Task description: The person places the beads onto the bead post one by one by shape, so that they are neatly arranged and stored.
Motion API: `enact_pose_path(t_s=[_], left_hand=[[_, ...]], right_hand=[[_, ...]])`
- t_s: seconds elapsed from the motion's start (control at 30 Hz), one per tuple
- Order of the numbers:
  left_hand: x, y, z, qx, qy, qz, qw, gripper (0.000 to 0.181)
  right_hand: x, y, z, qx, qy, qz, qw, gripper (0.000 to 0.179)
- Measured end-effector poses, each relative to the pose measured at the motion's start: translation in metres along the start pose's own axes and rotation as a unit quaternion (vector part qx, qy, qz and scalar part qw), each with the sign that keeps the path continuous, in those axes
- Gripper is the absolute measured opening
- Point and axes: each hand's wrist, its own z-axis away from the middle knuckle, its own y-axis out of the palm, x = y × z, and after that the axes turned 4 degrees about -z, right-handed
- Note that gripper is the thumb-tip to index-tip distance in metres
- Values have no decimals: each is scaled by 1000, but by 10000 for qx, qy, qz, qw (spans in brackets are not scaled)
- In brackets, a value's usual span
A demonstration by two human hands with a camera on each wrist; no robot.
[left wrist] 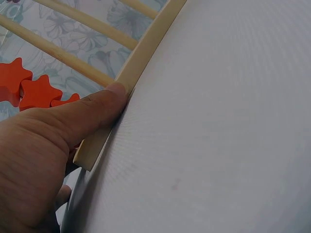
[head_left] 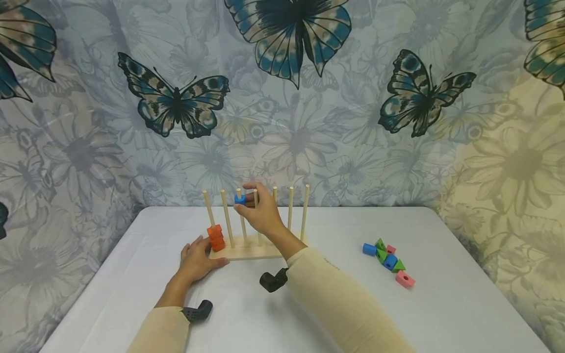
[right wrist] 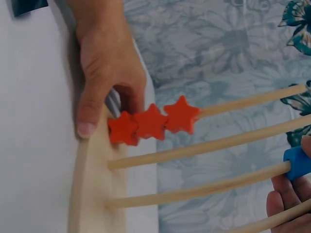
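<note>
A wooden peg stand [head_left: 247, 253] with several upright pegs stands on the table. Three orange star blocks [right wrist: 151, 121] are stacked on its leftmost peg. My left hand [head_left: 196, 260] grips the stand's left end, thumb along the front edge and fingers behind, as the right wrist view shows. My right hand [head_left: 264, 212] pinches a blue block [head_left: 240, 199] near the top of the third peg from the left. The peg's tip pokes out above that block, so it is threaded on. Part of the block is hidden by the fingers in the right wrist view.
On the table's right lie loose blocks in a loose cluster: blue blocks [head_left: 369, 249], green triangles [head_left: 399, 266] and pink blocks [head_left: 405, 279]. A patterned butterfly cloth [head_left: 300, 142] hangs behind the white table [head_left: 335, 235]. Bare pegs rise close to my right hand.
</note>
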Motion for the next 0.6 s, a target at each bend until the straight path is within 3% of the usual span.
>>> enact_pose_path(t_s=[0.23,0.6], left_hand=[[1,-1,0,-2,-1,-48,10000,92],[1,-1,1,7,-2,24,10000,92]], right_hand=[[19,4,21,-45,293,-195,9994,37],[-37,11,16,-313,707,-185,9968,35]])
